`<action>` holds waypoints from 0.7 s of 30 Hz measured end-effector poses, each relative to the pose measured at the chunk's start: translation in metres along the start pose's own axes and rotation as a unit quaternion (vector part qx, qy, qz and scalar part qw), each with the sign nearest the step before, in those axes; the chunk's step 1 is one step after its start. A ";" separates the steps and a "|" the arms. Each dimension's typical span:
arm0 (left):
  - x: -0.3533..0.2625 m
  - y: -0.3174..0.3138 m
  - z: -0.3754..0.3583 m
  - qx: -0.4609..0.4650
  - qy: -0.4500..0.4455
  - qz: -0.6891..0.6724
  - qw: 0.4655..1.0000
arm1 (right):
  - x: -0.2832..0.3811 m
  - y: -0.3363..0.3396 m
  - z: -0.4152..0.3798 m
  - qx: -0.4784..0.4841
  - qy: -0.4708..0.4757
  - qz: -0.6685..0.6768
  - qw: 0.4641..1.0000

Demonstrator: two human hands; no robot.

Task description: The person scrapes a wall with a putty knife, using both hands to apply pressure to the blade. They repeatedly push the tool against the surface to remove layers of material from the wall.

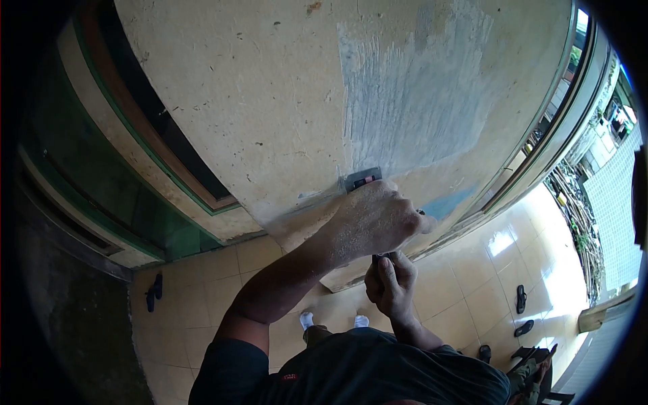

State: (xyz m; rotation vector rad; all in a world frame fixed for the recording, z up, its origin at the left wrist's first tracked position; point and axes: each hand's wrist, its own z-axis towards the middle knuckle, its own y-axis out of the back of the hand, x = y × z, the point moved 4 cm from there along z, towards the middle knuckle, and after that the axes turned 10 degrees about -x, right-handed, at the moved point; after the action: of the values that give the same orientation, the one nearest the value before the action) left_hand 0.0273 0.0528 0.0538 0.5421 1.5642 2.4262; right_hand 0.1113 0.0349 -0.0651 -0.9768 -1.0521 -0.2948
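A flat-bladed scraper (355, 179) is pressed up to the beige wall (283, 115), its blade edge close under the lower left corner of a scraped grey-blue patch (412, 101). My left hand (378, 219), dusted with pale powder, wraps around the tool just behind the blade and hides most of it. Below it, my right hand (393, 283) is closed on the dark lower end of the handle. Vertical streaks mark the scraped patch. To the right of my left hand, a smaller light-blue area (449, 204) shows on the wall.
Dark-framed windows (169, 121) line the wall at left, and another frame (547, 115) curves along the right. Loose sandals (521, 299) lie on the tiled floor (466, 283), with another pair (154, 292) at left. A dark piece of furniture (540, 361) stands at lower right.
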 end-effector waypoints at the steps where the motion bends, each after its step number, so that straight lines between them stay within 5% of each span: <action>1: 0.001 0.001 0.002 0.005 0.004 0.003 1.000 | 0.000 0.000 0.006 -0.002 0.011 0.003 1.000; 21: 0.003 0.003 0.004 -0.054 -0.026 0.016 0.998 | 0.009 -0.002 0.011 -0.004 0.034 -0.033 0.999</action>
State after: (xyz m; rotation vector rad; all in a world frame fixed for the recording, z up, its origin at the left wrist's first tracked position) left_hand 0.0259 0.0558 0.0582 0.6088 1.4067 2.4818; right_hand 0.1081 0.0441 -0.0549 -0.9343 -1.0236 -0.3845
